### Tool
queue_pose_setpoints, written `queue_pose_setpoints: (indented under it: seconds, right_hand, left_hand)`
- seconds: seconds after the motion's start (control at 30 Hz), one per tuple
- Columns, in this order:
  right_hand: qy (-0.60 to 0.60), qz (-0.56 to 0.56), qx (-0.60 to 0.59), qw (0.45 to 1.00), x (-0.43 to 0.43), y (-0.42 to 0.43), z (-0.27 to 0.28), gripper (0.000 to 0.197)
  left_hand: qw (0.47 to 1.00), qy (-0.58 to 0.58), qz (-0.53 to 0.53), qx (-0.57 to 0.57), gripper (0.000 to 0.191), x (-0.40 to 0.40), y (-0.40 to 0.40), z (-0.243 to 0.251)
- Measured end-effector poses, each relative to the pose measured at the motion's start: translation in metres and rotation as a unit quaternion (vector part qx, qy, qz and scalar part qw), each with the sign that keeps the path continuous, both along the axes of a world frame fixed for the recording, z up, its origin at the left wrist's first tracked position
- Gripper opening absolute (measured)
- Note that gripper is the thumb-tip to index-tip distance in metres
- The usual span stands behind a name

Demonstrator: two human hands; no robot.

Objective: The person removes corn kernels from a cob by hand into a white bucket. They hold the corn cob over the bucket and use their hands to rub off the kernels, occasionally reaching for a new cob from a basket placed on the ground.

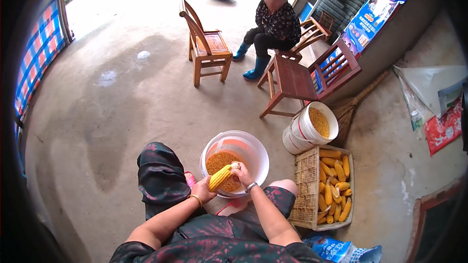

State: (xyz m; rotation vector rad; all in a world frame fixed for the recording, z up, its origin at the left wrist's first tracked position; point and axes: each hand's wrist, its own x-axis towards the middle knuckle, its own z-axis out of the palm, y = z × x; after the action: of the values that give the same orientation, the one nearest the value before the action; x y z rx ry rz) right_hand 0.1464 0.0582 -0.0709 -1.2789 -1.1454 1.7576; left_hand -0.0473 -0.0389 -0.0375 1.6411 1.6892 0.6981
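An ear of yellow corn (220, 178) is held between my two hands, over a white plastic bucket (259, 153). My left hand (203, 190) grips its lower left end. At the upper right, pale end of the ear, my right hand (242, 173) has its fingers closed around the tip. Loose corn kernels (219, 161) lie in the bottom of the bucket, which stands on the floor between my legs. To the right, a plastic crate (306, 186) holds several ears of corn (339, 171).
Behind the crate, a second white bucket (298, 135) holds kernels (319, 122). A broom (353, 107) leans by the wall. A dark red wooden chair (294, 80) and a lighter one (210, 45) stand ahead; a seated person (278, 22) is beyond. A blue bag (329, 248) lies near the crate.
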Motion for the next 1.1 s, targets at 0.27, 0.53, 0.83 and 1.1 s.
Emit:
queue_pose_setpoints:
  seconds: [0.27,0.53,0.83,1.1]
  right_hand:
    - [-0.099,-0.032,0.045,0.994,-0.011,-0.003,0.01,0.042]
    - [-0.067,-0.008,0.08,0.995,-0.005,-0.006,0.001,0.045]
    - [-0.183,-0.028,0.21,0.96,-0.013,-0.003,-0.025,0.043]
    - [-0.136,0.022,0.172,0.975,-0.002,-0.005,-0.006,0.047]
  left_hand:
    - [1.0,0.006,0.0,-0.01,0.054,-0.001,0.003,-0.007]
    - [1.0,-0.013,0.006,-0.01,0.057,-0.004,0.005,-0.015]
    - [0.999,-0.029,0.015,-0.01,0.06,-0.008,0.001,-0.011]
    - [0.999,-0.033,0.015,-0.014,0.053,-0.004,0.001,-0.01]
